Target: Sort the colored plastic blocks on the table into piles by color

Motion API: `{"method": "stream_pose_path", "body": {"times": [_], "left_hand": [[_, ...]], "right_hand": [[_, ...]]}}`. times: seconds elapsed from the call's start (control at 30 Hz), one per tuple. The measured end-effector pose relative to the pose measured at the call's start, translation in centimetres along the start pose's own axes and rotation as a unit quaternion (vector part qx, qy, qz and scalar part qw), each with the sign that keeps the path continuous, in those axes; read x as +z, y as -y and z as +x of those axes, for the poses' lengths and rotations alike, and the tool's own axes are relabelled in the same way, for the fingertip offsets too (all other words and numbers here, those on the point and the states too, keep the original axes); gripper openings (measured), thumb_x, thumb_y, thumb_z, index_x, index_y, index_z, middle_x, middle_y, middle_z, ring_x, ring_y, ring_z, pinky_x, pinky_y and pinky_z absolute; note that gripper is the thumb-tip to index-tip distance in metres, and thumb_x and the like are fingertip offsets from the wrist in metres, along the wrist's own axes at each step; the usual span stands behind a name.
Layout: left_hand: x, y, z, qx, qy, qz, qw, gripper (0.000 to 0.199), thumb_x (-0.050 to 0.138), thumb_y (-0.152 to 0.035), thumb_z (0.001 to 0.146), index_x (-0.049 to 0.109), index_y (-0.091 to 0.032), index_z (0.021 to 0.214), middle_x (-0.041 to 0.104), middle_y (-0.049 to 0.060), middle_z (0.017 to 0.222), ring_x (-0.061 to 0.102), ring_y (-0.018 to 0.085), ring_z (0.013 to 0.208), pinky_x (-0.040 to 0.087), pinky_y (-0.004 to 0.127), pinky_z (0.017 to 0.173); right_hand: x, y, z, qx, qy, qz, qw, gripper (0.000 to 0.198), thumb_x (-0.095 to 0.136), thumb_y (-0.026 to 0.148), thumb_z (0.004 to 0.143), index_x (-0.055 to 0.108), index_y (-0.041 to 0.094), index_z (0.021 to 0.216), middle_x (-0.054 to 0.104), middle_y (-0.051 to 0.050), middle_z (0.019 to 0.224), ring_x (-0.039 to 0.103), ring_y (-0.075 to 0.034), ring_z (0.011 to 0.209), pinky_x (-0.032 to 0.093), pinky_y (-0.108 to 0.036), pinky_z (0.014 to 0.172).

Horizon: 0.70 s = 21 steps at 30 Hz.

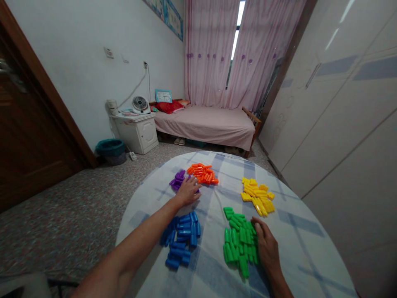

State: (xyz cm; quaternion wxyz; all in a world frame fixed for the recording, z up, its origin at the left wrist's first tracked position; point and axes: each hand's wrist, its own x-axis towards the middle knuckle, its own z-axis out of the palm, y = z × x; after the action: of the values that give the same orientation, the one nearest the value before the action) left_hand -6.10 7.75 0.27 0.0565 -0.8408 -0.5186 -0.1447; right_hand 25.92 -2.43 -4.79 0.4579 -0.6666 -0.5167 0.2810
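Note:
Five colour piles of small plastic pieces, shaped like pen caps, lie on the round table. My left hand (188,191) reaches across to the purple pieces (177,180), palm down with fingers apart, and covers part of that pile. Just beyond it are the orange pieces (203,174). Beneath my left forearm's right side lie the blue pieces (186,231), some hidden by the arm. My right hand (267,244) rests on its edge against the right side of the green pieces (240,240), fingers loosely extended. Farther back on the right sit the yellow pieces (257,195).
A white and blue checked cloth (214,265) covers the table. Beyond it stand a bed (207,122), a white cabinet (136,132) with a fan (140,104), and a bin (111,151). A tall wardrobe (335,124) lines the right, a brown door (27,136) the left.

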Motion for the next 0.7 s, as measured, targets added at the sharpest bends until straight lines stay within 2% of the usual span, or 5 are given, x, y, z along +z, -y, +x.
{"method": "stream_pose_path", "body": {"times": [0.2,0.3,0.43,0.57,0.7], "left_hand": [[1.3,0.3,-1.0,-0.024,0.022,0.016,0.999,0.023,0.048,-0.024,0.083,0.062,-0.019,0.101,0.060,0.011,0.113,0.048,0.026,0.115,0.027,0.047,0.103],[0.9,1.1,-2.6,-0.035,0.020,0.012,0.999,0.024,0.047,-0.022,0.083,0.062,-0.019,0.102,0.059,0.011,0.115,0.050,0.025,0.112,0.028,0.047,0.103],[-0.1,2.6,-3.3,-0.053,-0.015,-0.015,0.998,0.031,0.052,-0.032,0.082,0.061,-0.022,0.110,0.055,0.010,0.124,0.046,0.025,0.119,0.031,0.043,0.103],[-1.0,4.3,-1.0,-0.128,-0.044,-0.005,0.991,0.039,0.046,-0.042,0.085,0.058,-0.022,0.117,0.047,0.010,0.134,0.041,0.024,0.125,0.030,0.038,0.106],[-0.9,6.2,2.6,-0.252,0.039,-0.013,0.967,0.052,0.040,-0.056,0.083,0.058,-0.019,0.115,0.047,0.014,0.133,0.039,0.029,0.127,0.033,0.043,0.102]], "right_hand": [[-0.1,-0.7,0.0,-0.018,0.011,-0.017,1.000,0.055,0.045,0.058,0.076,0.062,0.017,0.110,0.064,-0.010,0.115,0.056,-0.027,0.109,0.039,-0.042,0.099],[-0.1,-0.9,0.0,-0.020,0.010,-0.024,0.999,0.056,0.046,0.058,0.076,0.062,0.017,0.110,0.064,-0.010,0.116,0.056,-0.027,0.109,0.039,-0.042,0.099],[-0.2,-0.8,-0.1,-0.009,0.012,-0.031,0.999,0.056,0.045,0.059,0.075,0.062,0.018,0.110,0.064,-0.009,0.116,0.057,-0.027,0.109,0.041,-0.041,0.098],[-0.3,-0.9,-0.1,0.000,0.009,-0.038,0.999,0.055,0.045,0.060,0.075,0.063,0.020,0.109,0.065,-0.008,0.114,0.058,-0.027,0.109,0.043,-0.039,0.096],[-0.5,-1.2,0.0,0.000,0.002,-0.050,0.999,0.054,0.047,0.060,0.074,0.065,0.021,0.107,0.067,-0.007,0.112,0.060,-0.027,0.106,0.046,-0.038,0.094]]}}
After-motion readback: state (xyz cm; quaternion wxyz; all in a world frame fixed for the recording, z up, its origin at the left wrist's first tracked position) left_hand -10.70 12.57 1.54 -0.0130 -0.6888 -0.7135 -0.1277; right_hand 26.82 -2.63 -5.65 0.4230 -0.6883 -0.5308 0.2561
